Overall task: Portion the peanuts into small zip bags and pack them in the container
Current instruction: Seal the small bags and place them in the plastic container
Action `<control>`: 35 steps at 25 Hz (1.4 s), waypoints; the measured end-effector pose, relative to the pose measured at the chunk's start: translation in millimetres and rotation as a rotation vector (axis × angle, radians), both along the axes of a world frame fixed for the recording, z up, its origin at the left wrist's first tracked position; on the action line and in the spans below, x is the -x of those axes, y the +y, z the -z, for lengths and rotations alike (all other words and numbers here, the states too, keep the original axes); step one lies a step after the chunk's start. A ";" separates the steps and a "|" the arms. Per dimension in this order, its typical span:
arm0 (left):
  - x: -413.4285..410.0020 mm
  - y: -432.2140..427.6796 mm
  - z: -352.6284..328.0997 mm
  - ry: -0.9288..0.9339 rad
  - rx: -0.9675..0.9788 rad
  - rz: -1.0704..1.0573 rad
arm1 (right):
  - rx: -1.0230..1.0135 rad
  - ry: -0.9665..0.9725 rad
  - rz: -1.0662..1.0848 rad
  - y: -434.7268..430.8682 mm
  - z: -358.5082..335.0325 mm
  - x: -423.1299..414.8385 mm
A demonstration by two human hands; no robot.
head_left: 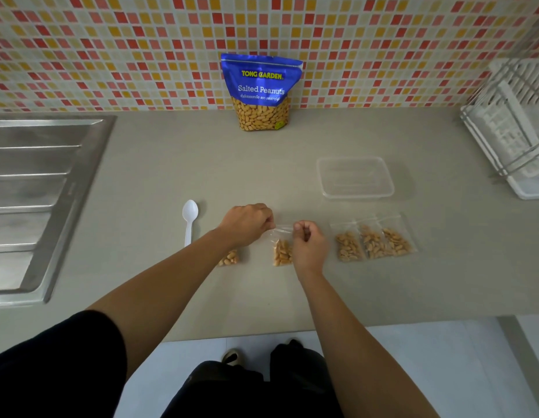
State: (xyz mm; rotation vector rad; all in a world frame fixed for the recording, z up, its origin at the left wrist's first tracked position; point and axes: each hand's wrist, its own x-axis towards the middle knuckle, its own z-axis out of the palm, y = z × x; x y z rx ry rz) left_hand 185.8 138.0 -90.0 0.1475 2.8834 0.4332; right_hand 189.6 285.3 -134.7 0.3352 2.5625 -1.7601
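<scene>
A small clear zip bag (282, 251) with peanuts in its lower half lies on the counter. My left hand (247, 223) pinches the left end of its top strip, and my right hand (309, 244) pinches the right end. Another filled bag (230, 258) lies partly hidden under my left forearm. Three filled bags (373, 241) lie side by side to the right. Beyond those three sits a clear plastic container (355, 177) with nothing in it. The blue peanut pouch (260, 92) stands against the tiled wall.
A white plastic spoon (189, 220) lies left of my left hand. A steel sink drainboard (42, 188) takes up the left side. A white dish rack (512, 128) stands at the right. The counter's front edge runs just below my forearms.
</scene>
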 end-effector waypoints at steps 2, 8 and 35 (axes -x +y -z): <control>-2.4 -3.9 0.9 -0.020 -0.169 -0.092 | 0.063 -0.048 -0.001 -1.9 0.7 5.0; -28.0 1.7 7.6 -0.136 -0.587 -0.406 | 0.369 -0.236 -0.024 -8.6 9.1 13.3; 21.1 92.8 30.2 0.048 -0.339 -0.205 | -0.487 0.131 -0.079 114.5 -21.0 17.0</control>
